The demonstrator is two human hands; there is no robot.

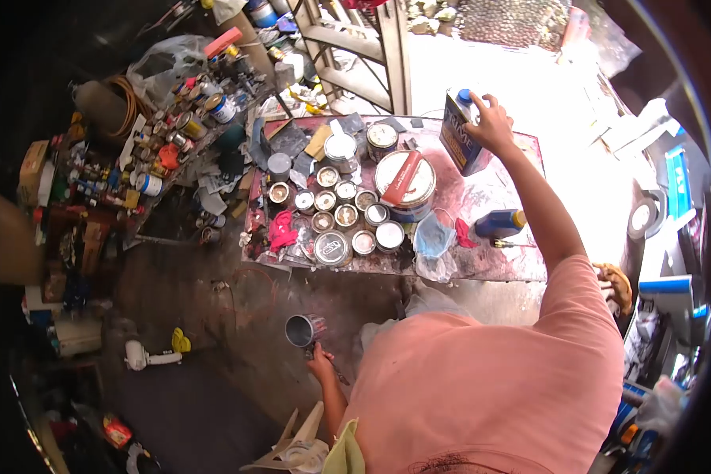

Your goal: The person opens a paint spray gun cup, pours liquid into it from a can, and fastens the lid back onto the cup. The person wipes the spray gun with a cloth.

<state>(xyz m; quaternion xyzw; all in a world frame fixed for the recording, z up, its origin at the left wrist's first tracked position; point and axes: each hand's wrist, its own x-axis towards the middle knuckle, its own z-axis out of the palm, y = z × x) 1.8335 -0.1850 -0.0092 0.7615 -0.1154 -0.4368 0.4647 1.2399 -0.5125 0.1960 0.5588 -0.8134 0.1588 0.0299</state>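
Note:
My right hand (493,126) reaches over the far right part of the table, its fingers closed at the top of a dark rectangular can (460,138) with a blue cap. I cannot tell whether the can rests on the table or is slightly lifted. Low beside my body, my left hand (321,366) grips a metal cup (302,330). The cup's grey inside faces up toward me, and its outside is streaked with paint. A thin dark handle or stick shows by the left wrist.
The paint-stained table (490,257) holds several small paint tins (346,215), a large tin (419,189) with a red sanding block or bar on its lid, a blue bottle (499,223) and a blue face mask (434,235). Crowded shelves stand left; a ladder (395,59) stands behind.

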